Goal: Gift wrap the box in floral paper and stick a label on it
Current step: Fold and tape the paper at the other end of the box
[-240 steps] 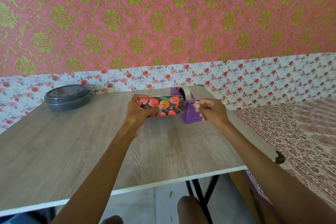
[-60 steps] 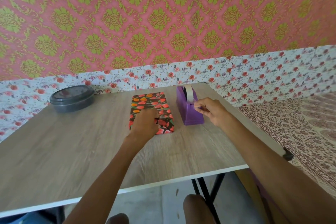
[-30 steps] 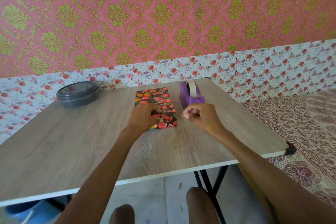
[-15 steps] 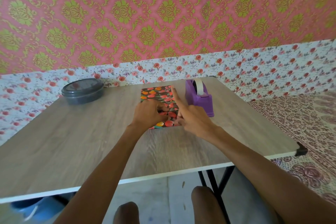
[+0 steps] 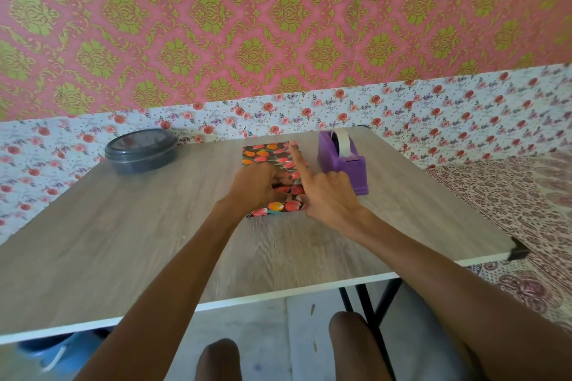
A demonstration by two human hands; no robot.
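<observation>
The box, wrapped in dark floral paper with red and orange flowers, lies flat on the wooden table. My left hand presses down on its middle, palm down. My right hand rests at the box's right edge with the index finger stretched along that edge toward the far end; the other fingers are curled. No tape piece is clearly visible under the finger. The purple tape dispenser stands just right of the box.
A dark round lidded container sits at the table's far left. A floral-papered wall runs behind the table. A patterned bedspread lies to the right. The table's front edge and black corner cap are near me.
My right hand left the tape dispenser and came over to the box's right edge, its index finger now stretched along it. The left hand stayed pressed on the box.
</observation>
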